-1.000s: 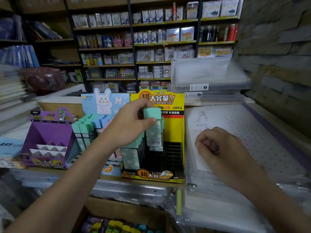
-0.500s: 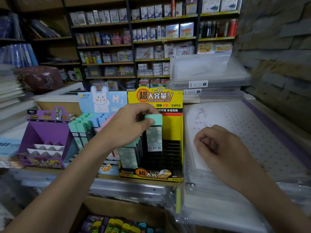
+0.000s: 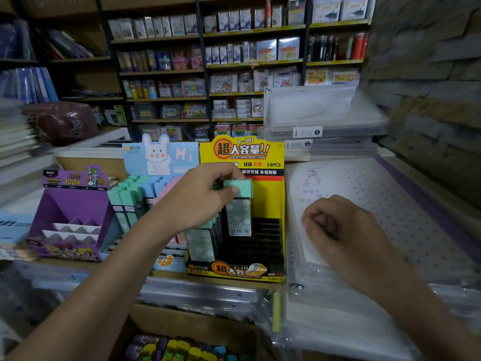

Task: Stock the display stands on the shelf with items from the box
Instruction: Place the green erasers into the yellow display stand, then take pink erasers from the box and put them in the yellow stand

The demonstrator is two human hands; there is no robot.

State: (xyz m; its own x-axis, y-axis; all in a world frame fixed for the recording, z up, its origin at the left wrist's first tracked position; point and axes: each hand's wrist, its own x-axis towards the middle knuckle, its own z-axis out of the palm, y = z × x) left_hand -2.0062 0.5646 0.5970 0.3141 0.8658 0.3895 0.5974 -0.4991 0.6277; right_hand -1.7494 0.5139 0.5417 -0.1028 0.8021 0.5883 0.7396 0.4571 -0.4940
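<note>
My left grip point(image 3: 197, 201) pinches the cap of a mint-green, cloud-printed plastic refill case point(image 3: 238, 214), upright inside the yellow cardboard display stand point(image 3: 270, 201) - mid-insert, I judge. Next: seat it, then reach into the brown cardboard box point(image 3: 187, 321) below the stand. My right grip point(image 3: 338, 227) rests clenched, empty, right of the stand.

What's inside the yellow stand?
Green cases stand in its left slots; left hand pinches one upright case by its cap. Right black slots look empty. Hand hides rows behind it.
</note>
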